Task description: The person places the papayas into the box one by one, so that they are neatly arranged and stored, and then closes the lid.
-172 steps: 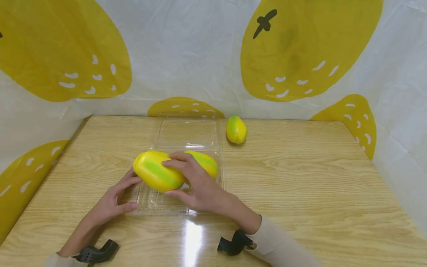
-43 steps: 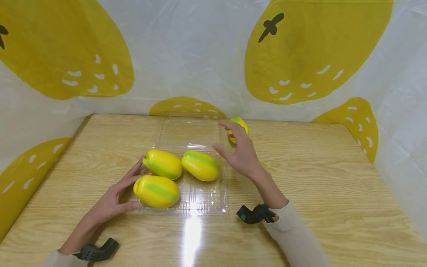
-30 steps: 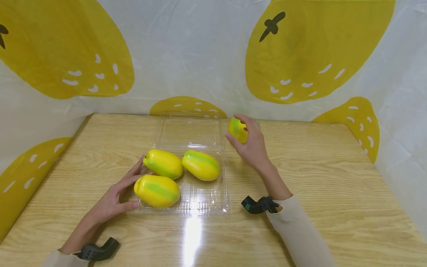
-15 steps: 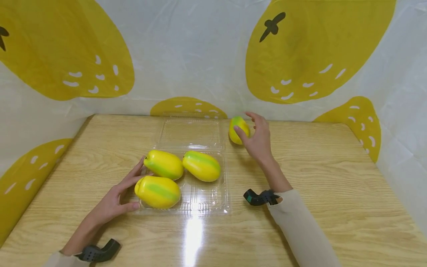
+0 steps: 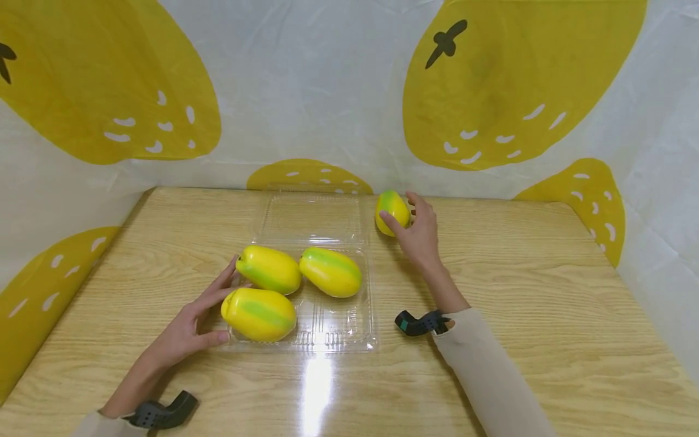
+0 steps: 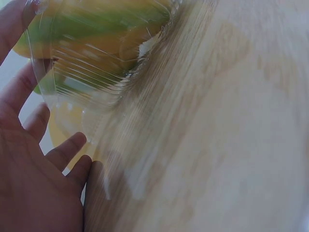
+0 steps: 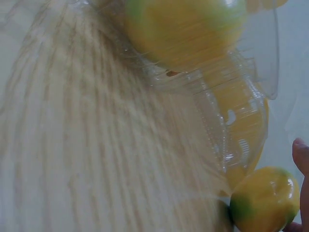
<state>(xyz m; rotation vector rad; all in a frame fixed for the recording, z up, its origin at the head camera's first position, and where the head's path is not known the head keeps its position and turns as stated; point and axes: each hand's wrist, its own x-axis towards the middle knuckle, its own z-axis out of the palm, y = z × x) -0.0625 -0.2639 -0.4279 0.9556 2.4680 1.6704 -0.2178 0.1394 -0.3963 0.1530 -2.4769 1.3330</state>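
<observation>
The work looked mostly done to me: three fruits lay on their sides in the clear box [image 5: 334, 325]. The far left fruit [image 5: 267, 270] and the near left fruit [image 5: 259, 314] were close together, with the far right fruit [image 5: 331, 272] just beside them. What seemed left was the last fruit [image 5: 392, 204], which sat outside on the surface [image 5: 502, 273], beside the lid [image 5: 311, 218]. The lid lay folded back, not yet closed over the box.

The right hand [image 5: 420, 241] was at the last fruit, its grip part spread, thumb across the near face and fingers curved at the right side; I couldn't tell whether it had hold. The left hand [image 5: 188, 328] lay at the box's left edge, fingers apart, clasping nothing.

The last fruit was plump and glossy, mainly yellow with a green streak, much like the others. The hand hid part of it.
</observation>
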